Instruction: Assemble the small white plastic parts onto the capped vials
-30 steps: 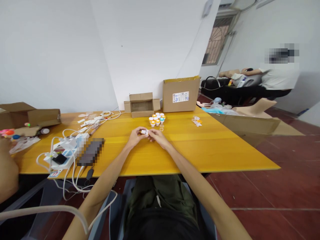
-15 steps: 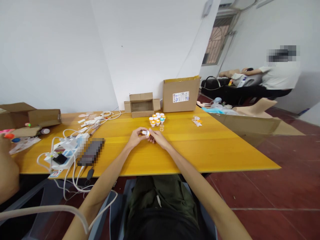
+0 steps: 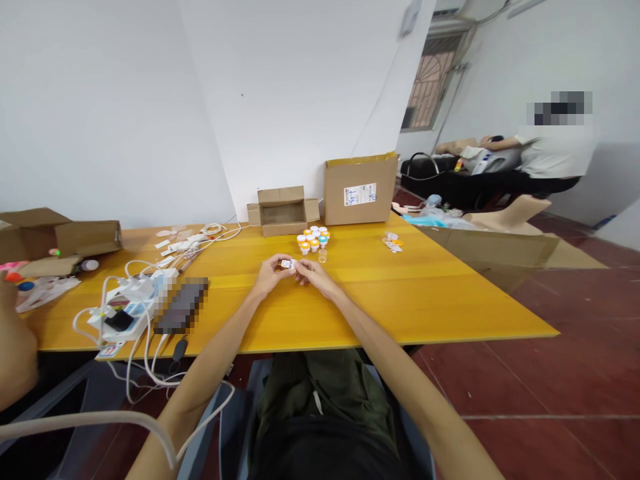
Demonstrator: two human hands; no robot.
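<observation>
Both my hands meet over the middle of the yellow table (image 3: 410,300). My left hand (image 3: 270,273) and my right hand (image 3: 309,272) are closed together on a small white vial (image 3: 287,264) held between the fingertips. Just beyond them stands a cluster of several small vials with orange, white and teal caps (image 3: 313,240), with one clear uncapped vial (image 3: 323,255) beside it.
Two open cardboard boxes (image 3: 283,210) (image 3: 360,189) stand at the table's far edge. A power strip with white cables (image 3: 131,303) and a dark phone (image 3: 180,305) lie at left, another box (image 3: 60,235) further left. Another person's arm (image 3: 15,347) shows at the left edge; a person sits at the back right.
My fingers have turned the vial slightly; an orange cap showed half a second ago and is now hidden. The hands stay in the same place.
</observation>
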